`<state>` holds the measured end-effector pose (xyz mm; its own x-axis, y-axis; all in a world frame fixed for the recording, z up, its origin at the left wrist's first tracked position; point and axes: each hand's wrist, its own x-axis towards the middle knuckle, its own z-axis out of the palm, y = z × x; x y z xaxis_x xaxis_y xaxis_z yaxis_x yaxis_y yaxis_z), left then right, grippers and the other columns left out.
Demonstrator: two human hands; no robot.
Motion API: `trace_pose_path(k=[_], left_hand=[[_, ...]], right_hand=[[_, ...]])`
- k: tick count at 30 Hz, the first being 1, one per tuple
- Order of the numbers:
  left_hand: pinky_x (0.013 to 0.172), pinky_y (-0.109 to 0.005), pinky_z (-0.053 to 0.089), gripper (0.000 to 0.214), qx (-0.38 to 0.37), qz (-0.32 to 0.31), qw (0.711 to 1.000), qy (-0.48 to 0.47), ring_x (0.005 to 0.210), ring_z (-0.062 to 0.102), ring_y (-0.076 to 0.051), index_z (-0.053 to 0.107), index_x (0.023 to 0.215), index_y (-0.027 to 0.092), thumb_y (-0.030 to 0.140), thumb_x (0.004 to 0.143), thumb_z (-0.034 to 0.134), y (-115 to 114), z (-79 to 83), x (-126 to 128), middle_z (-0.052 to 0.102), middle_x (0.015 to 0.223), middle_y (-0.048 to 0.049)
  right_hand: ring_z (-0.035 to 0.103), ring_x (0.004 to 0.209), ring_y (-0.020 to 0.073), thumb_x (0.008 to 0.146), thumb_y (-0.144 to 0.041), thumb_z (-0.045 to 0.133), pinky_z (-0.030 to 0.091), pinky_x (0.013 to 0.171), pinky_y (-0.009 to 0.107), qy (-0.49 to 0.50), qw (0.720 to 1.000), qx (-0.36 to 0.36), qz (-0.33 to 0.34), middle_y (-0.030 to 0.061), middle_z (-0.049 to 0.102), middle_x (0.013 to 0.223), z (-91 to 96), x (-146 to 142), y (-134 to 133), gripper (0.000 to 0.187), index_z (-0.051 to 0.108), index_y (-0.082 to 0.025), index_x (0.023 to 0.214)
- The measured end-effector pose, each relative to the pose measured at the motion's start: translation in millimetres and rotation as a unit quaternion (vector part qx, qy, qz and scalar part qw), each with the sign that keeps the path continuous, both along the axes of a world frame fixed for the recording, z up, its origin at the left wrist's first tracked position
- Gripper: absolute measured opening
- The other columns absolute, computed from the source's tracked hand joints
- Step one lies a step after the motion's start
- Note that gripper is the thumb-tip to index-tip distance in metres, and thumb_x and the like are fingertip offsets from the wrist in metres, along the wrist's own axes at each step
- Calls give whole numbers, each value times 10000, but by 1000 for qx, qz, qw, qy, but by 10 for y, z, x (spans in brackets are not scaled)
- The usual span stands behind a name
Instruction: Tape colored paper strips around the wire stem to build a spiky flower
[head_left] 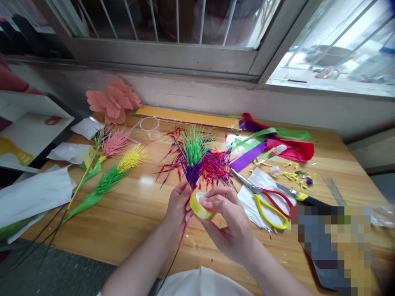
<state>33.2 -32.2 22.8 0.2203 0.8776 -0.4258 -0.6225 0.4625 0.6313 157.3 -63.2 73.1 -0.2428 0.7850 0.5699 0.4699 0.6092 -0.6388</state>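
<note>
Far left: white paper sheets [33,193] overhang the bench [138,218] edge, loose.
Left of centre: paper stalks [108,181] w/ green, yellow & pink heads lie flat; their long thin stems run off the near edge.
Back left: pink paper flower [112,100] against the wall, clear cup [149,125] just right of it.
Spiky bundle [194,158]: purple, green & red spikes, held up over mid-bench, heads fanned away from the person; dark stems hang below the grip toward the lap.
Left hand [177,207]: closed tight round the bundle's neck, just under the heads.
Tape roll [200,205]: yellowish, btw both hands, touching the neck.
Right hand [228,222]: fingers curled over the roll, thumb across its face; can't tell if a free tape end is out.
Right of hands: scissors [268,203] on white tissue, near the right wrist; utility knife [299,195] just beside them.
Back right: paper strips [271,144] in green, purple & red, heaped, w/ scraps nearby.
Risk 1: prob. the bundle splays or slips if the left grip eases, since only that hand keeps the stems together.
Risk 2: tape could snag the fine spikes, which sit v. close to the roll, and bend them.
Risk 3: a wide elbow swing may catch the scissors or knife.
</note>
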Motion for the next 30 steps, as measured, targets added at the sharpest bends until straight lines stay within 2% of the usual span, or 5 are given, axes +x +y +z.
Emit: trace_pose_path(k=[10, 14, 17, 21, 30], left_hand=[[213, -107, 225, 409, 12, 8, 1000, -21, 240, 272, -5, 511, 690, 160, 449, 543, 760, -16, 13, 6, 449, 402, 98], [208, -98, 215, 356, 26, 11, 999, -25, 235, 265, -8, 496, 661, 172, 408, 581, 750, -15, 15, -3, 415, 367, 107], [200, -92, 201, 344, 30, 19, 999, -28, 251, 286, -4, 508, 672, 171, 381, 570, 761, -8, 41, -5, 467, 426, 94], [205, -86, 205, 331, 32, 22, 999, -28, 258, 296, -3, 513, 662, 163, 364, 578, 761, 0, 62, -5, 484, 435, 85], [218, -89, 172, 292, 57, 1, 997, -42, 240, 251, 5, 535, 628, 154, 382, 638, 718, 3, 57, -25, 454, 401, 80]], right_hand=[[552, 803, 191, 762, -172, 601, 488, 662, 324, 48, 988, -144, 4, 58, 584, 874, 49, 18, -97, 313, 462, -240, 1034], [580, 653, 141, 845, -298, 515, 485, 594, 275, 112, 955, -274, -13, 30, 584, 789, 129, -8, -53, 252, 451, -206, 1071], [572, 566, 134, 875, -362, 453, 468, 543, 260, 97, 932, -345, -49, -4, 576, 648, 218, 4, 30, 215, 471, -191, 1005], [591, 649, 162, 859, -377, 466, 478, 584, 281, 15, 934, -353, -44, 20, 598, 680, 282, 38, 118, 208, 558, -202, 921], [584, 661, 164, 856, -318, 467, 466, 582, 288, -11, 947, -317, -44, 34, 607, 708, 271, 26, 145, 231, 643, -220, 968]])
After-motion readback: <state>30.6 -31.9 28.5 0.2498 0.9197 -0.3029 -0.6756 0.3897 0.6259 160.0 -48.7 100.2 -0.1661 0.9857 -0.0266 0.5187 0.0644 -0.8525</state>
